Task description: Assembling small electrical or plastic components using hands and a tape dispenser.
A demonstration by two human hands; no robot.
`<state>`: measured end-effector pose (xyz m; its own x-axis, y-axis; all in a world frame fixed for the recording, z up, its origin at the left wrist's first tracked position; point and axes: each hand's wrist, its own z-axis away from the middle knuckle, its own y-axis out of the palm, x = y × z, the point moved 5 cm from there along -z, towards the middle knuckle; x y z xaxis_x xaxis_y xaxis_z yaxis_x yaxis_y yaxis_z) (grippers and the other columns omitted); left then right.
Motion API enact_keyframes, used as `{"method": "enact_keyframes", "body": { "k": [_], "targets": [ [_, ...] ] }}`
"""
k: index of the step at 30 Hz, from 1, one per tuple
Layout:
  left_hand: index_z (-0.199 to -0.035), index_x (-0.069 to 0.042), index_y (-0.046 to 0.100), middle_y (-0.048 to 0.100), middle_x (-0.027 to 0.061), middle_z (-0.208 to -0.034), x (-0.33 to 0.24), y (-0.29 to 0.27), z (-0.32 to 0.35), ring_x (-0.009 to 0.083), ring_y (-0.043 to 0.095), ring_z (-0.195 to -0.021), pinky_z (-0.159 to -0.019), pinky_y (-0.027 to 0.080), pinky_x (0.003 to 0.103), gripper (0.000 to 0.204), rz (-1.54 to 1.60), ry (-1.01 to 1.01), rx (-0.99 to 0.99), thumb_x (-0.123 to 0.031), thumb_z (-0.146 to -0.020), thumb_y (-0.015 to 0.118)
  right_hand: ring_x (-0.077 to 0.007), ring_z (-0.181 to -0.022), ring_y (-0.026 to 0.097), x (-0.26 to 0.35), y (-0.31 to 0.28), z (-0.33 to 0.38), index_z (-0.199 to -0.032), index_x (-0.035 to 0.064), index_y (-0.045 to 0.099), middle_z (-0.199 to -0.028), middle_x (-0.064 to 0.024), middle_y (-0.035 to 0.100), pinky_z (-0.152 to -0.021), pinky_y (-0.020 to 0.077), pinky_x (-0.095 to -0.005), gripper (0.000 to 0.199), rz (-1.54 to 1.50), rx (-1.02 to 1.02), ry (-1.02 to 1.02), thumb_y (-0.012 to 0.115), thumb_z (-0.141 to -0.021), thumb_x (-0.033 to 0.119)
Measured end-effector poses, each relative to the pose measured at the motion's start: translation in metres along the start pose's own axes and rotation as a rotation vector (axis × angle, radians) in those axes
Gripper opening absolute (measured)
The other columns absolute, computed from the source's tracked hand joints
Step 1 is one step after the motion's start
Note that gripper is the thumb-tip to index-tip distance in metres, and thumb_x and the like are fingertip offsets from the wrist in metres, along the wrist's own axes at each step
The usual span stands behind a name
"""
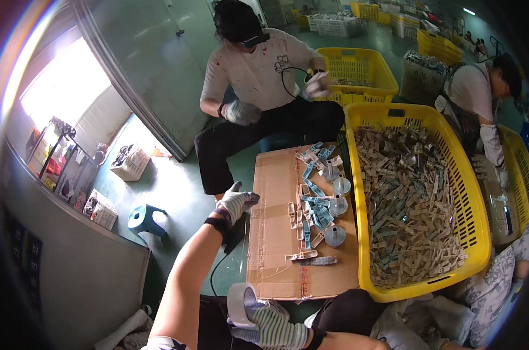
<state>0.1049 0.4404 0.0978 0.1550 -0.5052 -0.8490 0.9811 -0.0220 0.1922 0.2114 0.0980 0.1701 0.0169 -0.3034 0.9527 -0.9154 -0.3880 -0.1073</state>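
Observation:
My left hand, in a striped knit glove with a dark band at the wrist, hovers by the left edge of the cardboard surface. Its thumb stands apart from the fingers, and I see nothing in it. Low in front of me, my right hand, gloved alike, grips a white tape roll near my lap. On the right half of the cardboard lie blue clothespins, beige clothespins, a grey elongated piece and several clear round parts with stems.
A large yellow crate full of clothespins stands right of the cardboard. Across from me sits a gloved co-worker; another person bends at the far right. A blue stool and white baskets are on the floor at left.

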Motion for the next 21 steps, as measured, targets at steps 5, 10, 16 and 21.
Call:
{"method": "enact_keyframes", "body": {
  "k": [5,10,16,21],
  "targets": [
    [-0.153,-0.014,0.014,0.06,0.0197,-0.118,-0.006,0.021,-0.026,0.0359,0.058,-0.112,-0.096,0.045,0.046,0.098,-0.176,-0.105,0.001,-0.01,-0.079,0.077,-0.0231,-0.097,0.065,-0.008,-0.016,-0.003,-0.108,0.01,0.065,-0.1,-0.0073,0.068,-0.085,0.0513,-0.0366,0.033,-0.53,-0.115,0.261,0.073,-0.081,0.027],
    [-0.134,-0.021,0.046,0.047,0.0079,-0.132,-0.008,0.029,-0.053,0.0275,0.05,-0.119,-0.093,0.045,0.051,0.068,-0.391,-0.235,-0.052,-0.018,-0.077,0.081,-0.0188,-0.096,0.064,-0.013,-0.027,-0.002,-0.122,0.0102,0.057,-0.108,-0.0042,0.064,-0.084,0.0532,-0.034,0.038,-1.337,-0.253,0.644,0.07,-0.088,0.019],
    [-0.139,-0.026,0.042,0.045,0.0113,-0.137,-0.017,0.028,-0.065,0.0278,0.054,-0.122,-0.093,0.051,0.047,0.06,-1.062,-0.169,-0.004,-0.024,-0.087,0.071,-0.0199,-0.095,0.063,-0.008,-0.04,-0.012,-0.119,0.0084,0.058,-0.106,-0.0057,0.064,-0.083,0.0527,-0.0359,0.041,-0.707,-0.238,0.285,0.074,-0.084,0.024],
    [-0.128,-0.016,0.049,0.059,0.0117,-0.117,-0.025,0.067,-0.032,0.0272,0.062,-0.108,-0.079,0.055,0.043,0.046,-1.073,-0.187,-0.017,-0.039,-0.092,0.064,-0.0242,-0.095,0.062,-0.015,-0.047,-0.012,-0.113,0.0057,0.062,-0.103,-0.0083,0.065,-0.084,0.0503,-0.0377,0.04,-0.379,-0.275,0.227,0.076,-0.08,0.024]
  ]
}}
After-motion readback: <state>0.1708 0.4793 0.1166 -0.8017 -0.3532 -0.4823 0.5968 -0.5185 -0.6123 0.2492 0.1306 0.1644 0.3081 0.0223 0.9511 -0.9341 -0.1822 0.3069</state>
